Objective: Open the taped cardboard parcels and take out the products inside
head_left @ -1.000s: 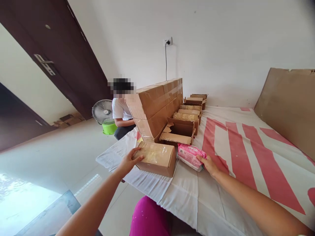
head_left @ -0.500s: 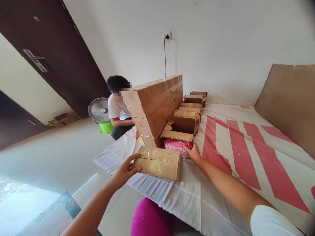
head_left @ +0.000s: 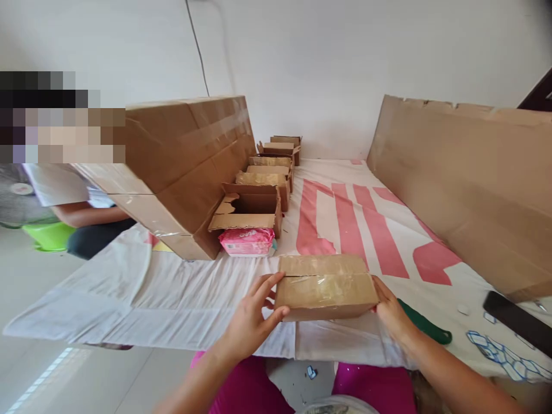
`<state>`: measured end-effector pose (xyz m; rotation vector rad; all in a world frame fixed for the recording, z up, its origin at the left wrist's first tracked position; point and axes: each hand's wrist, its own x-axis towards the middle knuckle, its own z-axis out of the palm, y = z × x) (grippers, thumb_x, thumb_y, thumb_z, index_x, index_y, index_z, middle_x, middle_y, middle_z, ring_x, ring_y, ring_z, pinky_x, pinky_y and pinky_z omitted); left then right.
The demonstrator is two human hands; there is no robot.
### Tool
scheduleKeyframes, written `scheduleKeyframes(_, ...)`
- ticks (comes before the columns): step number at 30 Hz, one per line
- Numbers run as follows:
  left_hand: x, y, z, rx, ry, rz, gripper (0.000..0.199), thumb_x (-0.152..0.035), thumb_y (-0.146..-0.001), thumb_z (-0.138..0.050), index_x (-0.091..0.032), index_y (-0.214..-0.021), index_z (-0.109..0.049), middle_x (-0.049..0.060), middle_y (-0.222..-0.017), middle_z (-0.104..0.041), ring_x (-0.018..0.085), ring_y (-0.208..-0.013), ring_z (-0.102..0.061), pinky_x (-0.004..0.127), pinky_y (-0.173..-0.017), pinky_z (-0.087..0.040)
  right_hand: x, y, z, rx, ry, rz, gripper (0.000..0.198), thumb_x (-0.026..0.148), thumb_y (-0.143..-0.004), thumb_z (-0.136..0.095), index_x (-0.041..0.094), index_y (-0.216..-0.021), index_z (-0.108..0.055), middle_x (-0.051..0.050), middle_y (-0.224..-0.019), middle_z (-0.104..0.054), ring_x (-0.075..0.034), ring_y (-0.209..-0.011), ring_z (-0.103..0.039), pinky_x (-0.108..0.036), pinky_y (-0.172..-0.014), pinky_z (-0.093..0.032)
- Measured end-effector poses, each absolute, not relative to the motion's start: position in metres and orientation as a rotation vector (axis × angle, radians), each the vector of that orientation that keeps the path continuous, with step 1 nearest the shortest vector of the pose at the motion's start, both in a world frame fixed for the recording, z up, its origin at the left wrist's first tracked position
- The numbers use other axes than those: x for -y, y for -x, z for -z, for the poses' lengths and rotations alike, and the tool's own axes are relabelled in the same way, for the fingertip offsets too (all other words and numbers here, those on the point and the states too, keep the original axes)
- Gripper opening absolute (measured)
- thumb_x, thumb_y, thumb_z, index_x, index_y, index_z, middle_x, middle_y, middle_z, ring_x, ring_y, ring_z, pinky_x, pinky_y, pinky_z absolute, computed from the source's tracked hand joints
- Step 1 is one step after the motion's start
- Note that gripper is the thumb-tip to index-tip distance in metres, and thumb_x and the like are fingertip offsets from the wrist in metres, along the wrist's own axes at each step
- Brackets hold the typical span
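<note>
A small cardboard box (head_left: 325, 287), closed and taped along its top seam, sits near the front edge of the cloth-covered table (head_left: 190, 322). My left hand (head_left: 259, 310) grips its left end, thumb on the near side and fingers at the top edge. On the right end, my right hand (head_left: 390, 307) holds it, with part of the fingers hidden behind the box. Beyond them a pink plastic packet (head_left: 246, 241) lies against an open cardboard box (head_left: 254, 204) with its flaps up. Partly covered by my right forearm is a dark green handle-like object (head_left: 425, 323).
A row of small boxes (head_left: 267, 179) runs back beside a stacked wall of cartons (head_left: 185, 149). At right stand a large cardboard sheet (head_left: 457, 190), a black phone (head_left: 517, 319) and blue-edged pieces (head_left: 500, 353). A person (head_left: 86, 210) sits at left near a fan (head_left: 21, 195).
My right hand has let go of the pink packet and now holds the taped box's right end. The box has shifted right, away from the carton wall. My view has turned right.
</note>
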<state>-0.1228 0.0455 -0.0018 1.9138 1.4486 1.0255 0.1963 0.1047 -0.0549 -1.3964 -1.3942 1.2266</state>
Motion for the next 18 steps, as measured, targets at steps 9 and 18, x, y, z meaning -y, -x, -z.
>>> scheduleKeyframes(9, -0.061, 0.035, 0.023, -1.468, -2.240, -1.161, 0.050, -0.033, -0.095, -0.048, -0.027, -0.143, -0.035, 0.014, -0.132, -0.044, 0.022, -0.106, -0.058, 0.039, -0.084, -0.056, -0.090, -0.335, 0.070, 2.042, 1.743, -0.481, 0.033, 0.045, -0.076, -0.060, 0.022, -0.098, -0.068, -0.011, -0.098, -0.068, -0.031, -0.095, -0.060, -0.045, -0.086, -0.047)
scheduleKeyframes(18, -0.051, 0.019, 0.035, -1.464, -2.512, -1.397, 0.036, -0.013, -0.087, -0.057, -0.020, -0.121, -0.053, 0.012, -0.117, -0.046, 0.027, -0.113, -0.046, 0.047, -0.093, -0.048, -0.098, -0.348, 0.087, 2.301, 1.670, -0.301, 0.041, 0.034, -0.083, -0.046, 0.018, -0.116, -0.064, -0.014, -0.105, -0.068, -0.031, -0.100, -0.062, -0.045, -0.088, -0.049)
